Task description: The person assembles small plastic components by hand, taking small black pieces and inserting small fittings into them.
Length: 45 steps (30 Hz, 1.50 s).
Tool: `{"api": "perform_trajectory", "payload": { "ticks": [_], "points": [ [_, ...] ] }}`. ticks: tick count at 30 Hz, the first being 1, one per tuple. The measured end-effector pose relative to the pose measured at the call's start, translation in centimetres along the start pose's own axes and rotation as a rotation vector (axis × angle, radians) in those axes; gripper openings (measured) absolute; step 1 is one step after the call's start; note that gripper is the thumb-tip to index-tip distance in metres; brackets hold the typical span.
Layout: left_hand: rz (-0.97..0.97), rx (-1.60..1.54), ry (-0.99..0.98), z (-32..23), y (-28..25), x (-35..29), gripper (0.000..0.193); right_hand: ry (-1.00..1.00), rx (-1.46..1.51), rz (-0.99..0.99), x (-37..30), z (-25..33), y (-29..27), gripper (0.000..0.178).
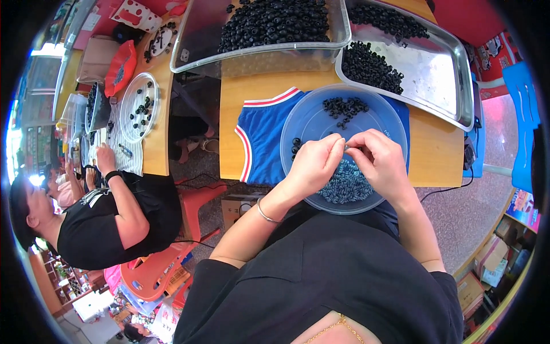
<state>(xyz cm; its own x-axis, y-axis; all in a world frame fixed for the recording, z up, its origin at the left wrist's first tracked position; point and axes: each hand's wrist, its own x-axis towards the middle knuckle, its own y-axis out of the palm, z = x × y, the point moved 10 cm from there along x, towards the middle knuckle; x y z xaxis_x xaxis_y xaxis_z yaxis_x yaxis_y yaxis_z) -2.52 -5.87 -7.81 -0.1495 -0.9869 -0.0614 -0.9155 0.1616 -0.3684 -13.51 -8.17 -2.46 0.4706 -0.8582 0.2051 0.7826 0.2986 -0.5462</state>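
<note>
Above a round clear tub (289, 123), my left hand (317, 164) and my right hand (379, 157) meet with thumbs and fingers pinched together. A tiny piece is held at their fingertips; my fingers cover most of it, so its kind does not show. Below them in the tub lies a heap of small blue-grey metal pieces (345, 184) that look like springs. Small black plastic pieces (345, 109) are piled at the tub's far side, and a few more sit by its left wall. The tub rests on a blue garment (266, 135) with red-and-white trim.
At the back stands a clear bin (197, 56) heaped with black pieces (275, 26). A metal tray (435, 80) holds more at the right. On the left, a co-worker (109, 212) sits at another table with a clear round lid (150, 114). A black cable (447, 189) hangs at the right.
</note>
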Motion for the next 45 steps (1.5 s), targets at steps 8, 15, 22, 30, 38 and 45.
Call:
{"api": "perform_trajectory", "payload": {
  "ticks": [8,15,22,30,38,45],
  "points": [
    [-0.124,0.305,0.299,-3.6,-0.8,-0.6,0.009,0.245,0.345,0.035,-0.6,-3.3,0.5,0.009],
    [-0.083,0.183,0.255,-3.0,-0.4,-0.5,0.01,0.197,0.235,0.095,-0.2,-1.8,0.1,0.008],
    [0.01,-0.065,0.07,-0.8,-0.1,0.1,0.019,-0.103,-0.083,-0.001,-0.1,1.1,-0.3,0.012],
    [-0.027,-0.412,-0.045,0.1,-0.1,-0.1,0.026,0.033,0.086,-0.01,0.0,0.1,-0.2,0.016],
    [-0.009,-0.407,-0.009,-0.1,0.4,-0.1,0.028,0.067,0.131,-0.064,-0.3,-0.2,-0.4,0.017],
    [0.143,-0.644,-0.143,0.4,1.5,-0.2,0.03,-0.075,0.055,-0.146,0.0,0.5,-1.7,0.019]
  ]
}}
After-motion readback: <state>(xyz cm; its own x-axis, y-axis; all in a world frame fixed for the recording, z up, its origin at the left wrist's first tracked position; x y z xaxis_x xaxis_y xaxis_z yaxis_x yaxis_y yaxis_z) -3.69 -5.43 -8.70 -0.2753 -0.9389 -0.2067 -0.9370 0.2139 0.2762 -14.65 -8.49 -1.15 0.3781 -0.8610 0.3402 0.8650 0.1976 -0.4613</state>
